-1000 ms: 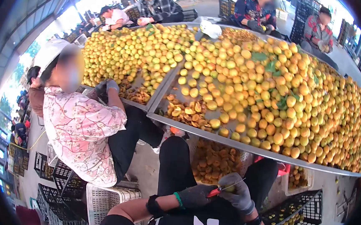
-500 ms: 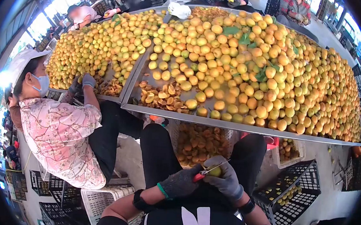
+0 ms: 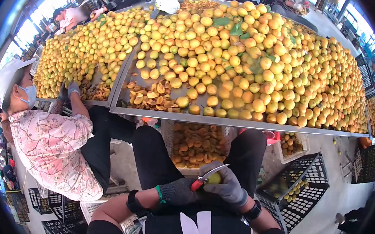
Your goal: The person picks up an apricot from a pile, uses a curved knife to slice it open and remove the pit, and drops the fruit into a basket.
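Note:
My left hand [image 3: 178, 192], in a dark knit glove with a green cuff, is closed around the red handle of a small knife [image 3: 197, 184]. The knife's curved blade points up and right, lying against a yellow-green apricot [image 3: 214, 178]. That apricot sits in the grip of my right hand [image 3: 229, 186], which wears a grey glove. Both hands are close together over my lap. Just beyond them, between my knees, a light crate [image 3: 166, 135] holds cut apricot halves [image 3: 196, 146].
A metal-rimmed table [image 3: 187, 118] heaped with whole apricots [image 3: 277, 75] spans the front, with a pile of cut pieces [image 3: 152, 96] near its edge. A masked co-worker [image 3: 55, 147] sits close on my left. Black crates [image 3: 306, 195] stand at right.
The view has turned slightly, so the table and my hands appear further left. The knife blade now shows its broad side against the apricot instead of its thin edge.

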Available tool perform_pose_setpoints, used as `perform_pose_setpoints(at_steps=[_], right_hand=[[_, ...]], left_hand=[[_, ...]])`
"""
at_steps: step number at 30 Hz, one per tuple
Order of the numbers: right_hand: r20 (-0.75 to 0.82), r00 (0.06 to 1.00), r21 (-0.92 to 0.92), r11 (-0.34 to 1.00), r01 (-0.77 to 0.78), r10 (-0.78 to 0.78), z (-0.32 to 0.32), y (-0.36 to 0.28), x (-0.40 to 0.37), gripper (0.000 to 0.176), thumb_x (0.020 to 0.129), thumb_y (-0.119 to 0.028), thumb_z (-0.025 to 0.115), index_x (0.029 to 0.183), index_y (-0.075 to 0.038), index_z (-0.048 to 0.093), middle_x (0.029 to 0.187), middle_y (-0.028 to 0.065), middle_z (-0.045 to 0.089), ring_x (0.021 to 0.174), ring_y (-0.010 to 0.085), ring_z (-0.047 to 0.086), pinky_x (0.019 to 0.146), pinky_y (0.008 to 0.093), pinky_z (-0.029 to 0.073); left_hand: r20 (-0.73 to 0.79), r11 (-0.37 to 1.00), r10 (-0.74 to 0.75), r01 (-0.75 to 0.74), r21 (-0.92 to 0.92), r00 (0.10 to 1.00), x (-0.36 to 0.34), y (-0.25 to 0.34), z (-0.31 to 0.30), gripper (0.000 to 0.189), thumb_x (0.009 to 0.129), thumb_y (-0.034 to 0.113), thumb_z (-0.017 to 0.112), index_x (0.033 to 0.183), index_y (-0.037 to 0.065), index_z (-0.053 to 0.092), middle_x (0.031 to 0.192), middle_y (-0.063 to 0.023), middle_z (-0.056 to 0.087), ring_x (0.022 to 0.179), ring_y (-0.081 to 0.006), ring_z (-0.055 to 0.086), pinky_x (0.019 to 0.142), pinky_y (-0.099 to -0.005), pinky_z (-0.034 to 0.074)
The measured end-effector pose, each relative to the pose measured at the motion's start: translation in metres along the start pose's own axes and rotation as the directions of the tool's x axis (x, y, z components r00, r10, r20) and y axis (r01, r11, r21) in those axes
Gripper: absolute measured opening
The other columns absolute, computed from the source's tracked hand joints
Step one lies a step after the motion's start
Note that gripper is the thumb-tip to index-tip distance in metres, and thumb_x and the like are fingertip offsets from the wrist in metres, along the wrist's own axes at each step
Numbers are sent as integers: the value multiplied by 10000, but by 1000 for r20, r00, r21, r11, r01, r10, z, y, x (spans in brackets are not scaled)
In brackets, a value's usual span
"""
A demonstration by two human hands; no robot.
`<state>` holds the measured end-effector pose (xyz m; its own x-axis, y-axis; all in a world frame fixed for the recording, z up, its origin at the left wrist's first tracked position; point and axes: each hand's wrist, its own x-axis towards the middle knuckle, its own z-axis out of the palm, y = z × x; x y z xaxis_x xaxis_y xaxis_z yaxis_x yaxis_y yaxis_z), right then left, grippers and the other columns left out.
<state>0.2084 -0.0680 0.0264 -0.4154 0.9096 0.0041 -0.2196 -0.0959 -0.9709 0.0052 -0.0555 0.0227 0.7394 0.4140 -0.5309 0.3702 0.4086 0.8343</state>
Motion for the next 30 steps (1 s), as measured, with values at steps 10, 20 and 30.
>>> perform_pose_setpoints(at_steps=[10, 20, 30], right_hand=[[-296, 949, -118, 990, 77, -109, 16, 26, -2, 447, 689, -81, 796, 1079, -104, 579, 1011, 56, 565, 979, 190, 546, 878, 318, 448], [-128, 990, 195, 980, -38, 63, 33, -8, -12, 391, 716, -162, 791, 1043, -52, 607, 984, 91, 642, 868, 177, 607, 739, 329, 501], [-248, 964, 376, 927, 2, 99, 21, 1, 9, 427, 762, 8, 685, 1142, -89, 517, 1053, 72, 574, 975, 183, 578, 803, 302, 503]], left_hand=[[-223, 662, 242, 7, 749, 944, 15, 8, -12, 551, 789, 309, 708, 1260, 97, 516, 962, -201, 667, 911, -386, 655, 746, -441, 519], [110, 520, 519, -416, 746, 847, 97, 99, 21, 494, 796, 254, 719, 1215, 78, 524, 969, -196, 662, 904, -351, 668, 735, -414, 520], [-195, 658, 606, -347, 668, 772, 32, 54, -18, 427, 805, 237, 722, 1158, 68, 549, 968, -206, 658, 891, -326, 677, 723, -406, 521]])
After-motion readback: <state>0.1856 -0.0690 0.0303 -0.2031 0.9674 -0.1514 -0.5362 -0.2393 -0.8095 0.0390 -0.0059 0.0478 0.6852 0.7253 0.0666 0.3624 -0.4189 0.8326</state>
